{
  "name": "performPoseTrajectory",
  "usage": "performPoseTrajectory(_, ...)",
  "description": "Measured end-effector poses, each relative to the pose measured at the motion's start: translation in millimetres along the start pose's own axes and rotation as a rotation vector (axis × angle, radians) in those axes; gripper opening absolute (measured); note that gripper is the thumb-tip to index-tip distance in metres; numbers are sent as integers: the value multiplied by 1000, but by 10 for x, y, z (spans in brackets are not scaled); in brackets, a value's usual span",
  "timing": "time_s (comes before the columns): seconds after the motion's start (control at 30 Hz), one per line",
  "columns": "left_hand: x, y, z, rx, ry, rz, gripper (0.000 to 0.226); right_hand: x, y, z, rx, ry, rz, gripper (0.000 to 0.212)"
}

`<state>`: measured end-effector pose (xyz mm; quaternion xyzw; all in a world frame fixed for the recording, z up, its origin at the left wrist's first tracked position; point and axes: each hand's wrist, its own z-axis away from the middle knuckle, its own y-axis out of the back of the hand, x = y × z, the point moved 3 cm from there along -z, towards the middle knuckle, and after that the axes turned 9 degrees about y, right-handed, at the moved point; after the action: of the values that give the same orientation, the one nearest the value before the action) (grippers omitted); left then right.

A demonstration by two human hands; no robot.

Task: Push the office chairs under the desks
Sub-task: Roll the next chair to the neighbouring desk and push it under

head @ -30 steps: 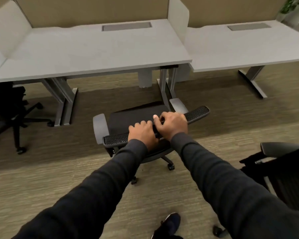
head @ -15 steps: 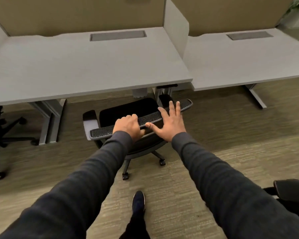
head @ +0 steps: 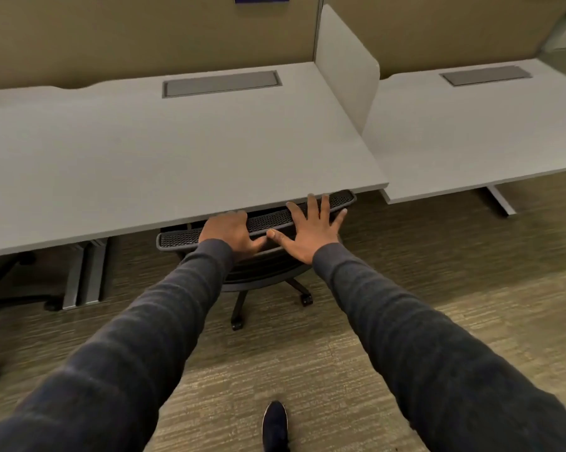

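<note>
the office chair (head: 268, 223) now sits with its seat hidden beneath the near counter (head: 177, 151), only the mesh top of the backrest and the wheeled base showing at the counter's front edge; half a second ago the seat and an armrest were still visible out in front. the left hand (head: 231, 233) is curled over the backrest top, fingers closed on it. the right hand (head: 311, 231) lies just beside it toward 3 o'clock, flat with fingers spread wide on the mesh, as it was before. both dark sleeves reach forward. a shoe (head: 275, 425) stands on the carpet at 6 o'clock. a second counter (head: 471, 132) lies at 2 o'clock past a white divider (head: 347, 66). the chair seen earlier at the right edge is out of view.
</note>
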<state>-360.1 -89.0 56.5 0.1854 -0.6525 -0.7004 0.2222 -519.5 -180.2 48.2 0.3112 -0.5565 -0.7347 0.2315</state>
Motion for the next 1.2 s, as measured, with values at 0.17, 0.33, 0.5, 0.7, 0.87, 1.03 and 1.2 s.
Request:
performPoseTrajectory(0.17, -115, 4, -384, -4, -45, -43, 79, 9, 63, -288, -40, -1, 16, 93)
performPoseTrajectory(0.33, -204, -35, -492, 43, -87, -84, 76, -52, 25, -332, -36, 9, 10, 93)
performPoseTrajectory(0.5, -231, -45, -462, 74, -93, -91, 78, -41, 39, -308, -52, 27, 15, 93)
performPoseTrajectory(0.7, -132, -56, -255, 238, -106, -111, 86, 43, -18, 27, 17, 90, 13, 87)
performPoseTrajectory(0.87, 159, -287, 100, 202, -110, -44, 106, 83, -241, 448, 49, 78, 9, 87)
performPoseTrajectory(1.03, 503, -509, 447, 137, -156, 5, 107, 165, -490, 878, 19, 7, 2, 84)
performPoseTrajectory(1.2, 857, -641, 985, 23, -226, -3, 102, 243, -498, 1503, 54, -34, -5, 81)
